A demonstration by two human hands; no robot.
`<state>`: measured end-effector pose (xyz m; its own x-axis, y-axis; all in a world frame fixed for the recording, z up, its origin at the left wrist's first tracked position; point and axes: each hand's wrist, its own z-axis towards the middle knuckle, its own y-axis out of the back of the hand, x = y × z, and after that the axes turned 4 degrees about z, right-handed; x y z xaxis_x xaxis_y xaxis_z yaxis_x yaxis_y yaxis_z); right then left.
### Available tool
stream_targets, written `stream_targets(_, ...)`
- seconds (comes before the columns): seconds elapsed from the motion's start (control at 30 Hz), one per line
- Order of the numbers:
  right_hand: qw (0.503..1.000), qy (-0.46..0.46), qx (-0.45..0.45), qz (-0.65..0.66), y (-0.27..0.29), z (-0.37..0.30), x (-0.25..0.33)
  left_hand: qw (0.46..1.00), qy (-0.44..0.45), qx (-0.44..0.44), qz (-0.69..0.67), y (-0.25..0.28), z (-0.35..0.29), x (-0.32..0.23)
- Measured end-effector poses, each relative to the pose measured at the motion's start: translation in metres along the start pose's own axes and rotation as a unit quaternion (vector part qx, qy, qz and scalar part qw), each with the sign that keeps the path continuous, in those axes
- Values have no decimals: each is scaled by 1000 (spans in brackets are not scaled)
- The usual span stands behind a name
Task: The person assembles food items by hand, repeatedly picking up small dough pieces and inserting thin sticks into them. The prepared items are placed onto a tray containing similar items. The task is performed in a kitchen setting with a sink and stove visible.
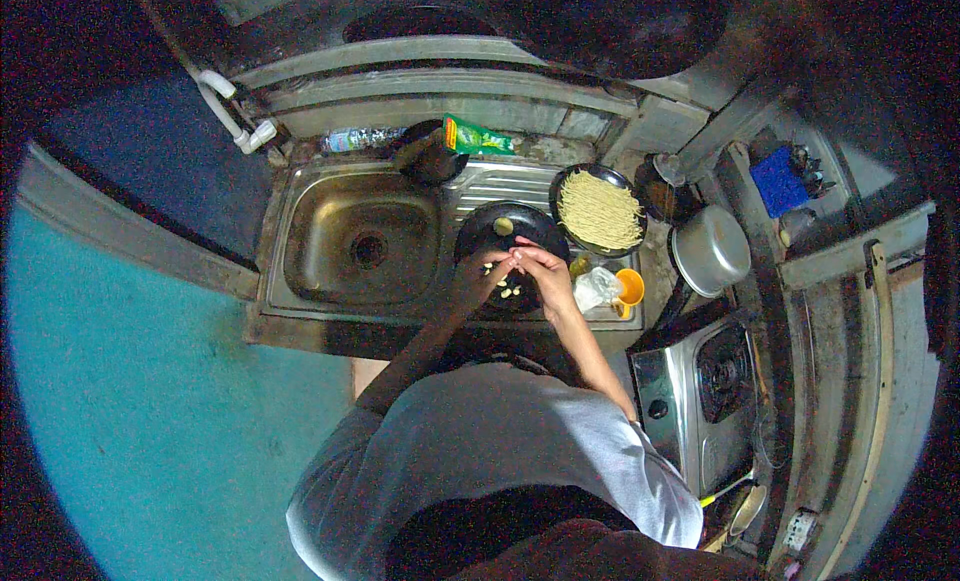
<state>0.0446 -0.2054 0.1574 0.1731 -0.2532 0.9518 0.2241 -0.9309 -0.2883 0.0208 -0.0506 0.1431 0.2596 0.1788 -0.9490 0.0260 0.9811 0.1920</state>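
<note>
1. Small pale pieces (515, 292) lie loose on a dark round plate (478, 233), mostly toward its near side; a round yellowish piece (503, 226) sits apart from them, toward the far side.
2. Above the plate, the left hand (490, 268) and right hand (545, 269) meet, their fingertips drawn together as in a pinch. Whether a piece is gripped between them, I cannot tell: it is too small.
3. A piece worked at the fingertips could slip, likely from moist or smooth skin, and bounce off the plate.
4. Just beside the right wrist are a clear plastic bag (598, 289) and an orange cup (630, 287); an outward swing of that arm might knock either.
5. Beyond, a plate of pale noodle-like strands (600, 213) lies near; a careless sweep could spill some.
6. Left of the plate is the steel sink (310, 236), where a stray piece might roll.
</note>
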Motion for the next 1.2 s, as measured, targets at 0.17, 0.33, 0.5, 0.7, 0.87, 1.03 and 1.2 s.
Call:
stream_targets(0.17, 992, -88, -22, 86, 3, -1, -2, 999, 39, 9, 27, -4, -1, 8)
stream_targets(0.33, 987, -108, -36, 110, 1, -2, 1, 991, 104, 59, -60, -4, 0, 18)
stream_targets(0.5, 977, -165, -65, 120, 11, 1, -13, 963, 133, 98, -215, -6, 2, 11)
stream_targets(0.7, 977, -182, -5, 114, 20, -7, -25, 957, 107, 193, -187, -3, 3, 44)
stream_targets(0.87, 982, -171, -22, 81, 21, -9, -25, 962, 140, 194, -132, -7, 1, 54)
stream_targets(1.03, 964, -194, -34, 177, 23, -4, -35, 990, -50, 133, 22, -2, -4, 71)
stream_targets(1.2, 947, -188, -38, 259, 22, -3, -26, 991, 5, 120, 54, -5, -6, 78)
